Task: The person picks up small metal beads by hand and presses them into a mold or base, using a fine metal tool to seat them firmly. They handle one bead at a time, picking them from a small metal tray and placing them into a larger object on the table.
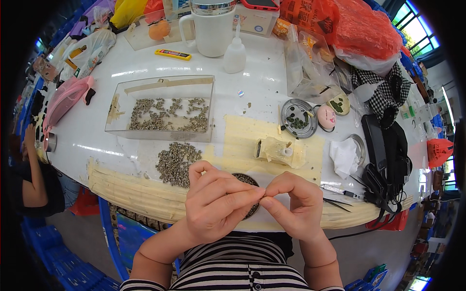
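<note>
My left hand (216, 206) and my right hand (298, 203) meet near the table's front edge, fingertips pinched together. Whatever lies between them is too small to name. Partly hidden behind the fingers is a round dark dish (244, 178) of small metallic pieces. A loose pile of small grey-brown metal parts (178, 164) lies just beyond my left hand. More such parts sit in a clear rectangular box (167, 134) farther back. Beyond my right hand, a tape-wrapped block (274, 151) with a short white tube stands on yellow taped paper.
A round clear dish (291, 103) holds dark green bits. A utility knife (340, 190), tweezers (337, 203), white tissue (343, 157) and a black bag (388, 160) are at right. Behind stand a white mug (213, 31) and a squeeze bottle (235, 57). Another person's arm (33, 165) shows at left.
</note>
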### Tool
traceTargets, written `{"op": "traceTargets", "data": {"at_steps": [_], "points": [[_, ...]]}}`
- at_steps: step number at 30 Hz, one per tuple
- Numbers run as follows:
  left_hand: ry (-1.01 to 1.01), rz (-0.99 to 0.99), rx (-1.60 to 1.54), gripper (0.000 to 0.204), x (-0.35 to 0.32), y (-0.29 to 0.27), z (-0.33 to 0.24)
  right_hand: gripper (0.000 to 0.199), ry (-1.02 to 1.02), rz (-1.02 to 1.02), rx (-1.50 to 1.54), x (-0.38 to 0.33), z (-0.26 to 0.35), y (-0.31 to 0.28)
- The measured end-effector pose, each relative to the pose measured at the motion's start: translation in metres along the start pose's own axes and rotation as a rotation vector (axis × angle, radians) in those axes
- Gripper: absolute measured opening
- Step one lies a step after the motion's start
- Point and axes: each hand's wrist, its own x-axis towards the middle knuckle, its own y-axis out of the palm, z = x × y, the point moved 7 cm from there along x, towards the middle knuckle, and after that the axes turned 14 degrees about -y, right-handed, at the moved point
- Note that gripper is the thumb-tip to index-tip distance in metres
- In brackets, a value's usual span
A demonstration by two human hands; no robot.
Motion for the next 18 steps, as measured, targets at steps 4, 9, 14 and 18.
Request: {"op": "traceTargets", "data": {"at_steps": [4, 9, 14, 18], "points": [[0.007, -0.012, -0.005, 0.026, -0.0001, -0.0008, 0.0004, 0.009, 0.069, 0.011, 0.085, -0.0017, -0.0032, 0.0009], [0.043, -0.008, 0.058, 0.027, -0.0008, -0.0003, -0.0022, 0.009, 0.122, 0.024, 0.128, -0.0029, -0.0052, 0.0011], [0.057, -0.01, 0.003, 0.029, -0.0013, -0.0004, -0.0019, 0.008, 0.106, 0.039, 0.182, -0.004, -0.0061, 0.0012], [0.107, -0.033, 0.049, 0.031, -0.0035, 0.0005, -0.0055, 0.006, 0.156, 0.026, 0.313, -0.0049, -0.0074, 0.0022]]}}
